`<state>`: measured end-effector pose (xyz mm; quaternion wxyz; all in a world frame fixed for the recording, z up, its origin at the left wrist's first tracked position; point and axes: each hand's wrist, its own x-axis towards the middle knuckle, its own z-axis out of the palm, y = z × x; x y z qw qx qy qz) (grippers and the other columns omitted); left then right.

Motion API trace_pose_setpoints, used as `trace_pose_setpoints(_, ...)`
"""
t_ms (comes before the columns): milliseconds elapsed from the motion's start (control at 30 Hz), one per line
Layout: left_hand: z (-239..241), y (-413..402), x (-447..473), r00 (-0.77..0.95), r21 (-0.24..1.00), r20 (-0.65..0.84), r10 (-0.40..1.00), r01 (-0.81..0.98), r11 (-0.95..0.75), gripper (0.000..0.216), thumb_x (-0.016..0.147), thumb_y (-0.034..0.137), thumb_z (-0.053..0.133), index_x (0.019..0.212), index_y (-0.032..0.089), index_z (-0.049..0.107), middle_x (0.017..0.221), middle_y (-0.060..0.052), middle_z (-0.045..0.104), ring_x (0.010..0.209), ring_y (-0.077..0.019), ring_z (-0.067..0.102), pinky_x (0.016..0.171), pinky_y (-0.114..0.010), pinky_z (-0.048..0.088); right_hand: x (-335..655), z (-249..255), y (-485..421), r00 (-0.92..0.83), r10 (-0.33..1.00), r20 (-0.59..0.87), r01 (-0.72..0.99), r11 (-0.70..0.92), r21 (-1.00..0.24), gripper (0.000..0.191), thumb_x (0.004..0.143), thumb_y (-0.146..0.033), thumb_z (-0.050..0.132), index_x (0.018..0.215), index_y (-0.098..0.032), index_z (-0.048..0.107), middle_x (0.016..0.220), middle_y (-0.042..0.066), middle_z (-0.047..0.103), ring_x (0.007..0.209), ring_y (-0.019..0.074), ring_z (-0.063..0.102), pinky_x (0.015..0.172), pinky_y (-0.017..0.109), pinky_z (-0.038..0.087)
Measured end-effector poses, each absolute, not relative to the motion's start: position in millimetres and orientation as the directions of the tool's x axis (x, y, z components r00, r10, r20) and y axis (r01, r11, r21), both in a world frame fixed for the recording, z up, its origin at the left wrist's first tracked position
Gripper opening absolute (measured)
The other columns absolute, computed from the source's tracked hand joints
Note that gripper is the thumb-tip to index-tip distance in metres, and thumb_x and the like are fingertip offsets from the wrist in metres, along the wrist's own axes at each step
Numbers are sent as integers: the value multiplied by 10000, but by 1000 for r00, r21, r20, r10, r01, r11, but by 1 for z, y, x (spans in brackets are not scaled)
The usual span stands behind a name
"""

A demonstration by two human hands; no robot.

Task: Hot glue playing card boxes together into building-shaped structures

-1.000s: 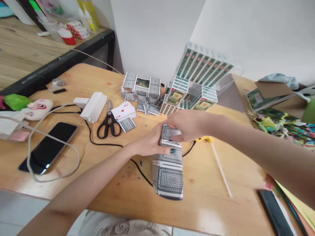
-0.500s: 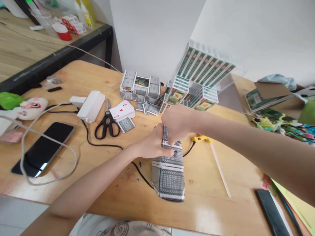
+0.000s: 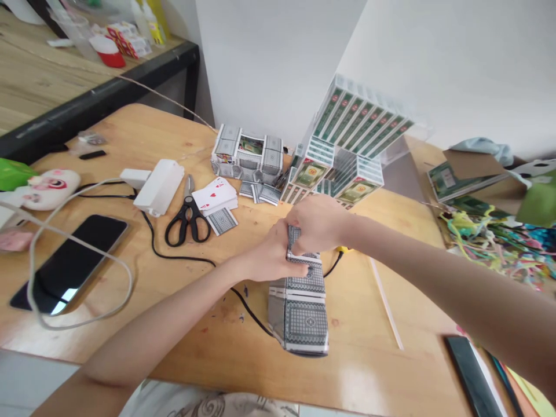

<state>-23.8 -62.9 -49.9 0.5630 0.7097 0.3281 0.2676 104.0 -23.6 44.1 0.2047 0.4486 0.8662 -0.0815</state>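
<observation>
A long block made of grey-backed playing cards lies on the wooden table in front of me. My left hand grips its far end from the left, thumb with a dark painted nail pressed on top. My right hand is closed over the same far end from above, pinching a card there. Behind the hands stand a smaller card-built box and a tall stack of green card packs.
Black-handled scissors, loose cards, a white adapter with a black cable, and a phone with a white cord lie to the left. A glue stick lies right of the block. Craft clutter fills the right edge.
My right hand has curled tighter over the block's far end and shifted slightly. The left hand keeps its grip. The view has drifted a little.
</observation>
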Motion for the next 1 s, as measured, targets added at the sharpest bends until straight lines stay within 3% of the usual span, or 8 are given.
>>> trace_pose_setpoints(267, -47, -61, -29, 672, 969, -34, 739, 203, -140, 815, 652, 270, 681, 1321, 107, 244, 1347, -213, 364, 1296, -348, 345, 1046, -517, 331, 117, 50, -38, -552, 745, -375, 806, 592, -9, 304, 642, -375, 593, 899, -220, 641, 822, 49, 652, 709, 209, 576, 529, 278, 286)
trace_pose_setpoints(367, -43, -61, -33, 712, 987, -32, 702, 133, -90, 905, 680, 249, 673, 1372, 143, 99, 1376, -216, 337, 1295, -324, 367, 1038, -503, 339, 133, 56, -46, -548, 776, -312, 826, 560, -58, 323, 688, -369, 577, 972, -215, 579, 891, 50, 633, 773, 211, 571, 578, 278, 329)
trace_pose_setpoints(433, -43, -60, -37, 718, 996, 5, 696, 62, -71, 939, 691, 233, 675, 1378, 195, 37, 1387, -198, 329, 1270, -297, 410, 1022, -481, 363, 147, 56, -52, -541, 808, -234, 841, 516, -164, 345, 719, -366, 578, 1027, -215, 538, 932, 50, 616, 790, 193, 564, 611, 278, 363)
trace_pose_setpoints(567, -48, -60, -40, 634, 986, 136, 761, -12, -167, 659, 734, 254, 660, 1264, 236, 270, 1357, -143, 358, 1231, -262, 444, 1003, -428, 392, 172, 38, -65, -449, 878, -165, 823, 334, -460, 463, 767, -362, 585, 1177, -204, 439, 741, -18, 535, 624, 129, 514, 579, 263, 409)
trace_pose_setpoints(633, -53, -59, -41, 598, 980, 157, 786, 7, -201, 455, 775, 255, 617, 1163, 238, 382, 1279, -112, 432, 1193, -247, 471, 994, -425, 401, 178, 22, -73, -440, 882, -167, 752, 260, -606, 492, 785, -336, 587, 1227, -221, 405, 728, -31, 514, 656, 129, 535, 589, 257, 443)
trace_pose_setpoints(733, -59, -57, -41, 582, 973, 180, 793, 14, -231, 346, 785, 256, 613, 1097, 233, 466, 1194, -92, 499, 1164, -245, 493, 988, -435, 407, 177, -2, -82, -469, 869, -157, 588, 174, -790, 413, 807, -270, 566, 1191, -223, 422, 786, -11, 543, 725, 128, 563, 577, 234, 472)
trace_pose_setpoints(833, -65, -54, -41, 560, 966, 232, 796, -37, -256, 357, 754, 253, 656, 1081, 228, 515, 1189, -88, 520, 1148, -247, 514, 983, -432, 413, 173, -18, -86, -435, 894, -108, 457, 115, -882, 356, 800, -233, 581, 1130, -209, 451, 820, 4, 555, 731, 124, 571, 574, 233, 487)
trace_pose_setpoints(1000, -67, -51, -41, 551, 961, 258, 794, -66, -267, 346, 728, 216, 685, 1051, 244, 566, 1216, -79, 535, 1152, -246, 522, 992, -436, 404, 168, -23, -85, -391, 917, -80, 374, 79, -924, 330, 763, -209, 635, 1061, -197, 495, 692, -35, 550, 591, 100, 556, 531, 236, 464)
